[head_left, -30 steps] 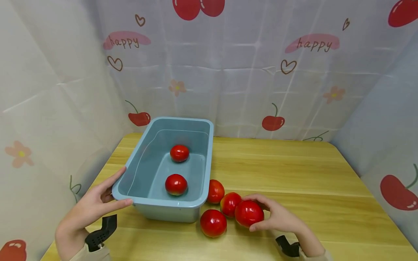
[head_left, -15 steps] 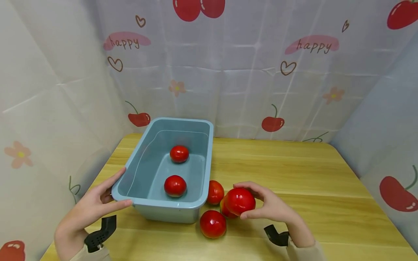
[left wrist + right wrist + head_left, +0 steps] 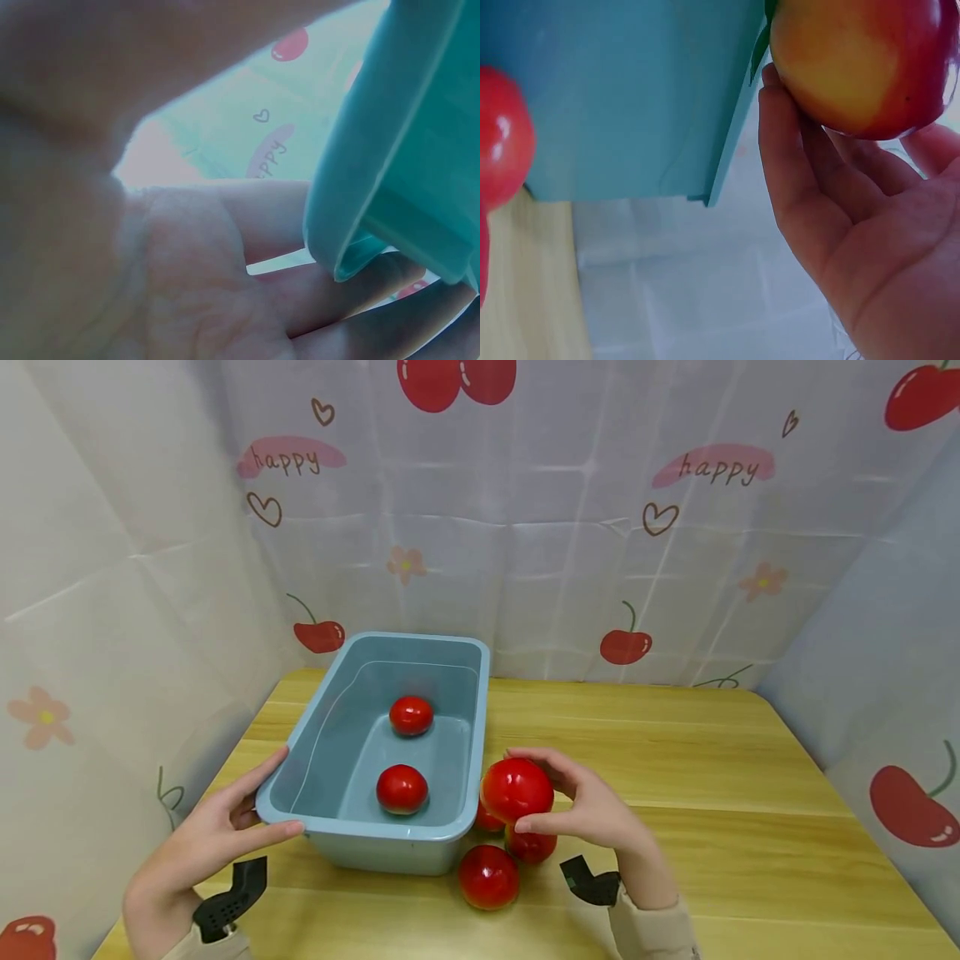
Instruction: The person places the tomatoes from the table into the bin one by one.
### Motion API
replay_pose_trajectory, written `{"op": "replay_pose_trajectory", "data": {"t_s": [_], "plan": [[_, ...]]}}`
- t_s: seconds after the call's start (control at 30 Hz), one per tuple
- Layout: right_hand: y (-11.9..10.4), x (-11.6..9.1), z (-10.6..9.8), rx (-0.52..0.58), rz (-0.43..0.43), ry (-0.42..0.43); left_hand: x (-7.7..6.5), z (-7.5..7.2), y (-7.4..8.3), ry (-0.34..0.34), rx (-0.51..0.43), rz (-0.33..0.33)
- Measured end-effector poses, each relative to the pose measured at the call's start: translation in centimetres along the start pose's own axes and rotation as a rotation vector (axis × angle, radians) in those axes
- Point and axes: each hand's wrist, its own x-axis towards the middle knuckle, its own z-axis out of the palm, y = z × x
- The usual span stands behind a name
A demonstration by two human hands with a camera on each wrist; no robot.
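Observation:
In the head view, a blue plastic bin (image 3: 382, 832) stands left of centre with two shiny red fruits inside, a far one (image 3: 411, 716) and a near one (image 3: 402, 789). My left hand (image 3: 213, 827) grips its near left corner, thumb along the front rim; in the left wrist view several fingers (image 3: 337, 292) reach under the rim (image 3: 352, 165). My right hand (image 3: 581, 802) holds a red-and-yellow fruit (image 3: 517, 789) raised beside the bin's right rim. A green leaf (image 3: 760, 52) shows on this fruit in the right wrist view.
On the wooden table (image 3: 675, 760), right of the bin, lie three more red fruits: a front one (image 3: 488, 877), one under my right hand (image 3: 532, 843), and one mostly hidden (image 3: 487, 818) by the held fruit. A printed curtain (image 3: 555, 552) surrounds the table.
My right hand has lifted its fruit off the table and carried it up and left toward the bin. My left hand keeps its place on the corner.

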Motion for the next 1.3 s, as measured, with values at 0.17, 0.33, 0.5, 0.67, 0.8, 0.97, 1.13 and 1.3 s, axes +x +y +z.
{"op": "replay_pose_trajectory", "data": {"t_s": [0.17,0.33,0.5,0.67,0.8,0.97,1.13,1.3], "plan": [[-0.6,0.7,0.5,0.053,-0.037,0.050,0.0,0.0,0.0,0.007,0.004,-0.003],[-1.2,1.4,1.1,0.094,-0.064,0.112,0.0,0.0,0.0,0.005,0.004,-0.001],[-1.6,2.0,2.2,0.129,-0.072,0.193,0.0,0.0,0.0,0.002,0.006,0.006],[-1.9,2.6,3.6,0.134,-0.082,0.230,0.0,0.1,0.1,-0.008,-0.008,0.008],[-2.1,3.0,4.5,0.143,-0.089,0.249,0.1,0.1,0.1,-0.010,-0.006,0.008],[-2.2,3.3,5.5,0.132,-0.088,0.257,0.1,0.1,0.1,-0.011,-0.004,0.008],[-2.2,3.5,6.3,0.121,-0.087,0.263,0.0,0.2,0.1,-0.001,0.005,0.009],[-2.1,3.7,6.9,0.092,-0.084,0.260,0.0,0.2,0.2,0.000,0.000,-0.001]]}}
